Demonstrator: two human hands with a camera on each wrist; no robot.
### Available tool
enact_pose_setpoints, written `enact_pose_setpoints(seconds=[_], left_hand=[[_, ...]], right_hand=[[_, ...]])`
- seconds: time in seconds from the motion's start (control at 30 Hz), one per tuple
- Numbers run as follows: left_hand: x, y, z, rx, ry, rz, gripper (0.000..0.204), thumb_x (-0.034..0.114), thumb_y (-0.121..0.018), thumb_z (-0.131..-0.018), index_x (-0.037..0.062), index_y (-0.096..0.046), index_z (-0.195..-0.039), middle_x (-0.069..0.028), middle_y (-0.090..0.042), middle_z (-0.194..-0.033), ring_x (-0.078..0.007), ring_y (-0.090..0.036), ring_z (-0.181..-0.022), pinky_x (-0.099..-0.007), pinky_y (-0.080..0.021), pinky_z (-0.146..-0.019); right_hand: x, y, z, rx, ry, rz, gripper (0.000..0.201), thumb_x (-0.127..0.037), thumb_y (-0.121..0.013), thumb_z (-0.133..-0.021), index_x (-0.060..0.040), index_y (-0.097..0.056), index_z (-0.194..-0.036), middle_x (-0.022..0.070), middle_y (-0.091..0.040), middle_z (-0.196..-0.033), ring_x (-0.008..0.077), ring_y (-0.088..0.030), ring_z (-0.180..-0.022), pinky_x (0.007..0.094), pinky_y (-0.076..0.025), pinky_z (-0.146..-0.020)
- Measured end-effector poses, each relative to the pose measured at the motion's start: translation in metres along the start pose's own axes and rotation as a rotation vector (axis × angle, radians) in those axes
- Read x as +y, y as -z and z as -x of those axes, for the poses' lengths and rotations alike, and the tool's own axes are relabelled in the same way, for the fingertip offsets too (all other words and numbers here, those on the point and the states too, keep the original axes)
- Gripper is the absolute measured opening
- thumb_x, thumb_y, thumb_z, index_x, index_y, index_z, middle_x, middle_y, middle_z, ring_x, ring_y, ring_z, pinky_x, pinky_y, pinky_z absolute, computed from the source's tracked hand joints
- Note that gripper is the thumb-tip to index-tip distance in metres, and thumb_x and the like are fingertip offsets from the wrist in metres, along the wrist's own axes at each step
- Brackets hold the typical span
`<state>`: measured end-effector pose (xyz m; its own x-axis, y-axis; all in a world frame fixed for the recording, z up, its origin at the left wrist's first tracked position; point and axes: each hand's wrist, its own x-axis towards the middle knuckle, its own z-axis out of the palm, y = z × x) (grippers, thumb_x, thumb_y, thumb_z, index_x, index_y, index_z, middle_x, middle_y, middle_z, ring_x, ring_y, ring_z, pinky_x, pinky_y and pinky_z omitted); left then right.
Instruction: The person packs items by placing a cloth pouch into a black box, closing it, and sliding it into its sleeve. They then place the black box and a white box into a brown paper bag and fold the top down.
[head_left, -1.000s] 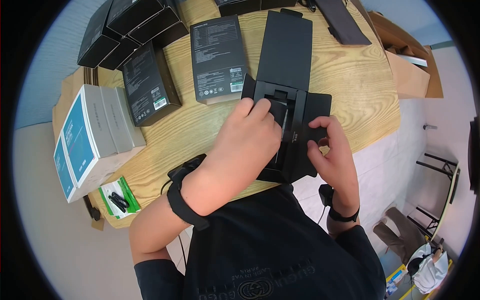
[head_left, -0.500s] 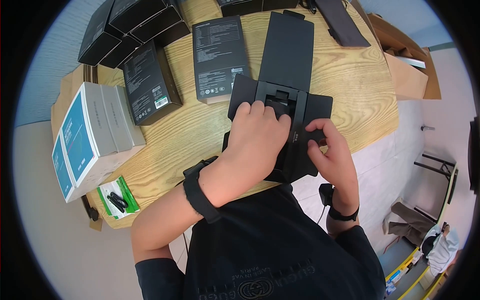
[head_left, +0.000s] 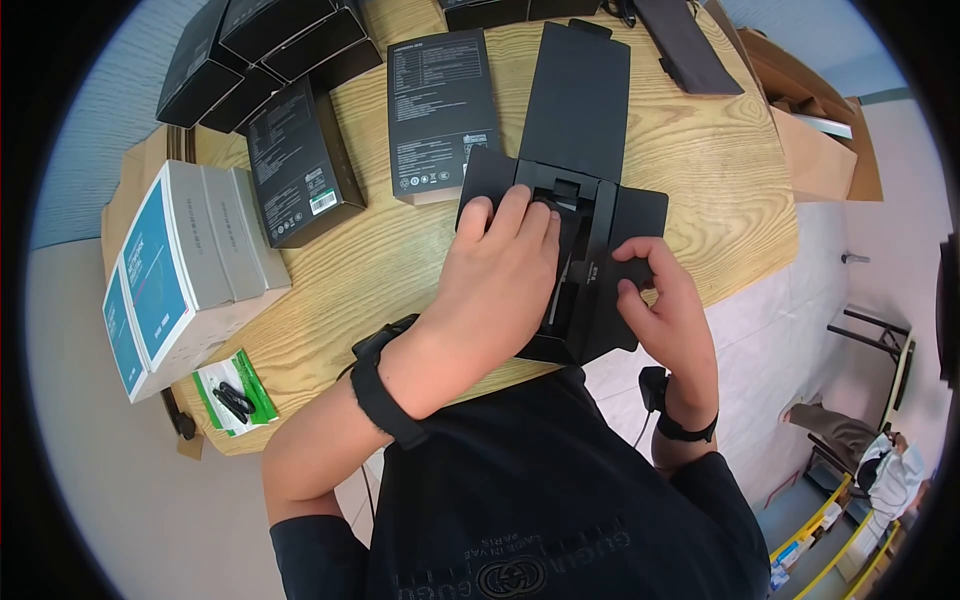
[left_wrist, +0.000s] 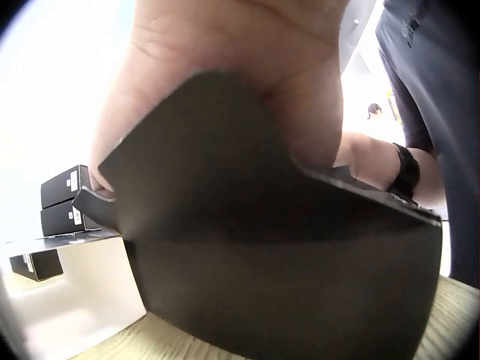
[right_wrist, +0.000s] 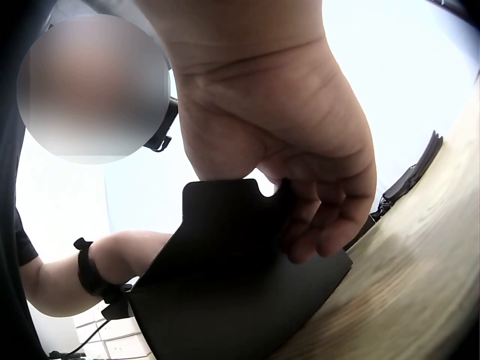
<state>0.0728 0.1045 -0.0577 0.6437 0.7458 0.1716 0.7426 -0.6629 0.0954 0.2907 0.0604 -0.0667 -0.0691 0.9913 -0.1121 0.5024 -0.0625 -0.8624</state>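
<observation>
An open black box (head_left: 556,347) stands at the table's front edge, its lid (head_left: 575,100) folded back and its side flaps spread. Inside is a black insert with slots and a thin pale strip. My left hand (head_left: 495,265) reaches over the box's left side, fingertips at the inner edge near the left flap (head_left: 487,175); in the left wrist view a black flap (left_wrist: 277,277) hides its fingers, so I cannot tell what they hold. With thumb and fingers, my right hand (head_left: 668,305) grips the box's right flap (right_wrist: 225,232), curled fingers at its edge.
Behind stand a closed black box (head_left: 440,110), another black box (head_left: 300,165) and a stack of black boxes (head_left: 265,50). White-and-blue boxes (head_left: 190,270) and a green packet (head_left: 240,390) lie left. A dark pouch (head_left: 688,45) and cardboard carton (head_left: 820,150) are right.
My left hand has shifted over the box, its fingers moving from a curled hold inside to the left inner edge. The left flap has swung outward. My right hand stays at the right flap.
</observation>
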Motion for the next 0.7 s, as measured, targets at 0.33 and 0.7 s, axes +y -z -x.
enact_pose_setpoints(seconds=[0.33, 0.7], left_hand=[[0.011, 0.004, -0.017, -0.254, 0.116, 0.005, 0.032, 0.012, -0.076, -0.072, 0.0021, -0.068, -0.101, -0.0079, -0.066, -0.087, -0.0249, -0.061, -0.091, -0.0361, -0.045, -0.08], [-0.012, -0.01, -0.018, 0.005, 0.204, 0.309, 0.02, 0.009, -0.073, -0.073, 0.0072, -0.064, -0.091, -0.0077, -0.064, -0.073, -0.0283, -0.061, -0.083, -0.0405, -0.044, -0.077]], right_hand=[[0.0, -0.006, -0.004, -0.014, 0.025, -0.032, 0.032, 0.002, -0.061, -0.085, -0.0029, -0.063, -0.117, 0.0073, -0.068, -0.106, 0.0187, -0.062, -0.081, 0.0299, -0.05, -0.075], [-0.001, -0.005, -0.002, -0.013, -0.015, -0.041, 0.032, 0.001, -0.062, -0.084, -0.0029, -0.063, -0.116, 0.0065, -0.069, -0.107, 0.0178, -0.062, -0.083, 0.0305, -0.049, -0.078]])
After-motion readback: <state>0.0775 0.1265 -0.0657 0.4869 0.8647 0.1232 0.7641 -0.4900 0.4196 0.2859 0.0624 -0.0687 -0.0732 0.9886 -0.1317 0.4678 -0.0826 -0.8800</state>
